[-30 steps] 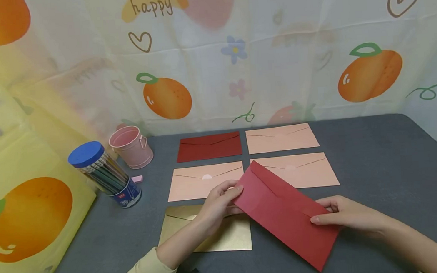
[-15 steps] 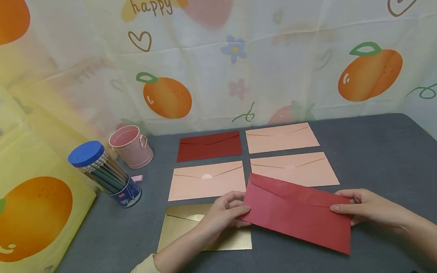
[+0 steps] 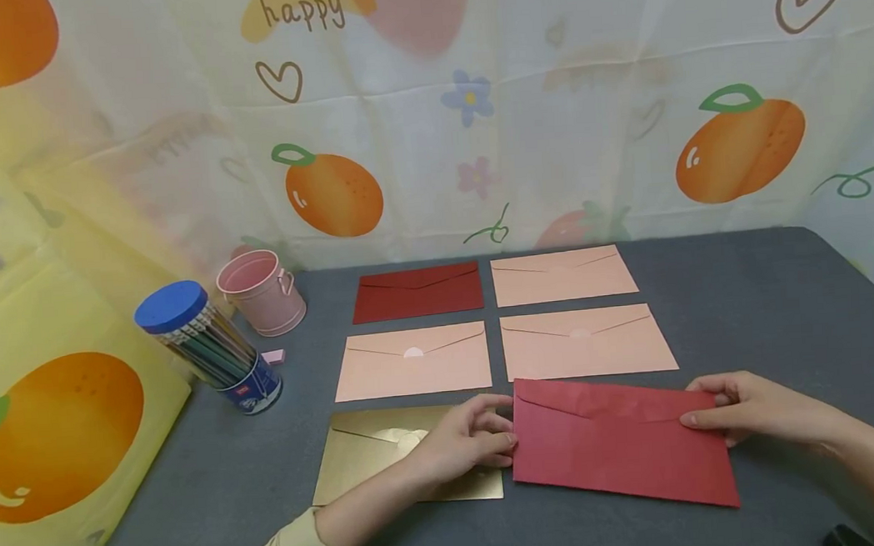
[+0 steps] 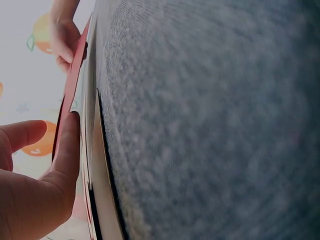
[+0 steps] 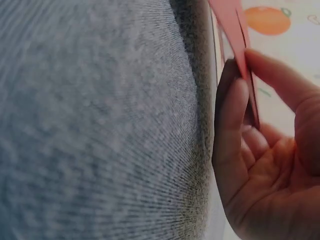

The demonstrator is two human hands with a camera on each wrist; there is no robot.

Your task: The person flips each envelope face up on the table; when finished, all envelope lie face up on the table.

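A red envelope (image 3: pixel 620 441) lies low over the grey table's front middle, flap side up. My right hand (image 3: pixel 742 409) pinches its upper right edge, thumb on top; in the right wrist view, thumb and fingers (image 5: pixel 240 100) meet on either side of the paper. My left hand (image 3: pixel 471 442) is at the envelope's left edge, above a gold envelope (image 3: pixel 358 453). In the left wrist view, one finger (image 4: pixel 70 142) of that hand touches the red paper (image 4: pixel 75 75), while another digit stands apart from it. Part of the gold envelope is hidden beneath the left hand.
Behind lie a dark red envelope (image 3: pixel 417 293) and three pale pink envelopes, at left (image 3: pixel 413 375), right (image 3: pixel 588 356) and back right (image 3: pixel 565 286). A blue-lidded pencil tub (image 3: pixel 212 345), a pink bucket (image 3: pixel 266 300) and a small pink block (image 3: pixel 273 357) stand left.
The red envelope has turned from a steep slant to nearly level and moved right and lower, uncovering the pink envelope behind it. My left hand's grip on its corner has loosened.
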